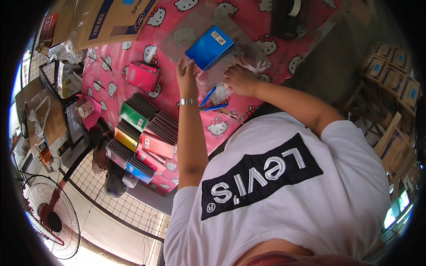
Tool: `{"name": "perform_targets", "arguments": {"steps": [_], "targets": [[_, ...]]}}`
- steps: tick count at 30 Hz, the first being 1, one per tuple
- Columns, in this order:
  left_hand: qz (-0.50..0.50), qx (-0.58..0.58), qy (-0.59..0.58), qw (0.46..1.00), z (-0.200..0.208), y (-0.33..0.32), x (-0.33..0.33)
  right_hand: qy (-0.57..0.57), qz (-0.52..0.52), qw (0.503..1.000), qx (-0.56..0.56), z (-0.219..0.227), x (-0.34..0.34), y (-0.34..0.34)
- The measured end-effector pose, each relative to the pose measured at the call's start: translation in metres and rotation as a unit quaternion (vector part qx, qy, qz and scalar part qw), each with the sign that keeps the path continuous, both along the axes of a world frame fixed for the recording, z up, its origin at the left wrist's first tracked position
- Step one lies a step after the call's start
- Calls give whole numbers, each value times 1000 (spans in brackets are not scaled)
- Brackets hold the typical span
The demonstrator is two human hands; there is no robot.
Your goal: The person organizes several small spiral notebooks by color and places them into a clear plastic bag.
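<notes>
Blue notebook (210,47) on the table (171,18), with clear plastic (187,32) around it. Left hand (186,72): fingers curled, beside the notebook's near corner. Right hand (240,80): at the plastic's near edge. Whether either hand grips cannot be told. Left: stacked notebooks (156,129).

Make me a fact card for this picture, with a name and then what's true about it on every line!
Left hand: by the clear plastic, near the blue notebook; grip unclear
Right hand: at the plastic's near side; grip unclear
Blue notebook: on or inside the plastic, I can't tell which
Pink notebooks: lying left of the left hand
Notebook piles: many colours, left of the left forearm
Tablecloth: pink with cat faces
Fan: lower left, off the table
</notes>
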State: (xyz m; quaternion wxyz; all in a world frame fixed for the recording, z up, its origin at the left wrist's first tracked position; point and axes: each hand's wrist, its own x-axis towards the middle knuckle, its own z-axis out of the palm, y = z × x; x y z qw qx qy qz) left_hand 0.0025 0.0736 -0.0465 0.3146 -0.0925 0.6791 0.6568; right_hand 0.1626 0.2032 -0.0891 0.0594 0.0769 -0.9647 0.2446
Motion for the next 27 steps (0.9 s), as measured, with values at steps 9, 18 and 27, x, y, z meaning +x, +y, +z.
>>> {"name": "perform_targets", "arguments": {"steps": [9, 18, 27], "targets": [[-307, -341, 392, 798, -20, -100, 84, -48, -7, 997, 57, -1, -3, -17], [-209, -260, 334, 881, -13, -116, 89, -81, -50, 995, 40, 0, 0, -29], [-221, -254, 323, 884, -13, -121, 91, -86, -112, 990, -7, -4, 3, -40]]}}
